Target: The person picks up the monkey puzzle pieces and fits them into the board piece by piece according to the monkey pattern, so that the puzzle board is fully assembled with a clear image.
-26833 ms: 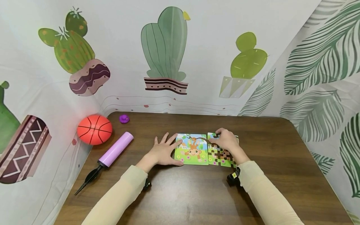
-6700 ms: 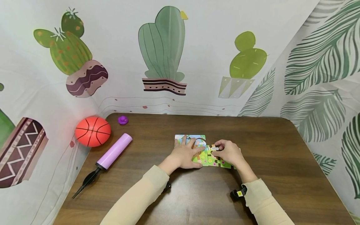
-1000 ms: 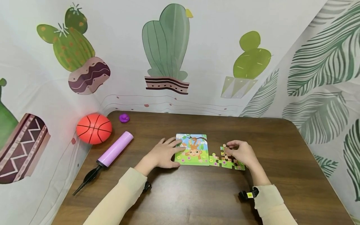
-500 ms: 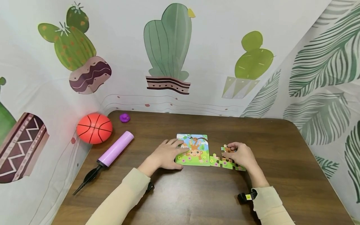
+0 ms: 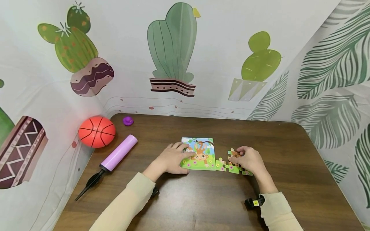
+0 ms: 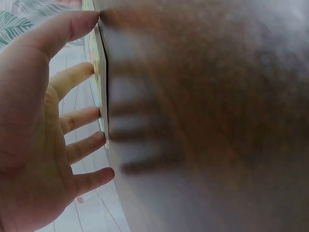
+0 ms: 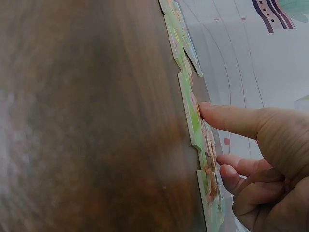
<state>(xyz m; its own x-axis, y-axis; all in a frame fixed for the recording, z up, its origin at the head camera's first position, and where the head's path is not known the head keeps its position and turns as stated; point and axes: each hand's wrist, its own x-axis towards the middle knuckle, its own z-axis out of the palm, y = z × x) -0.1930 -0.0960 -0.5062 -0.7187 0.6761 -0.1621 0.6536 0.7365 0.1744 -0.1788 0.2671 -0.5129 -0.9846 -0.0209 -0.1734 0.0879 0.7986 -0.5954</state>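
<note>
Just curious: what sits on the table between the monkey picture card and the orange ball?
In the head view, the left hand rests beside the monkey card; then comes a purple pump, before the ball.

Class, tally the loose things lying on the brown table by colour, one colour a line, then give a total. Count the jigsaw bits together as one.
Orange: 1, the ball
Purple: 2, the pump and the small purple toy
Multicoloured: 2, the picture card and the jigsaw pieces
Total: 5

Staged play corner, likely a recording booth: brown wooden table (image 5: 202, 199) enclosed by cactus- and leaf-print cloth backdrops (image 5: 173, 48). Toys present: orange ball (image 5: 96, 132), lilac pump (image 5: 115, 154), cartoon monkey puzzle (image 5: 200, 154).
</note>
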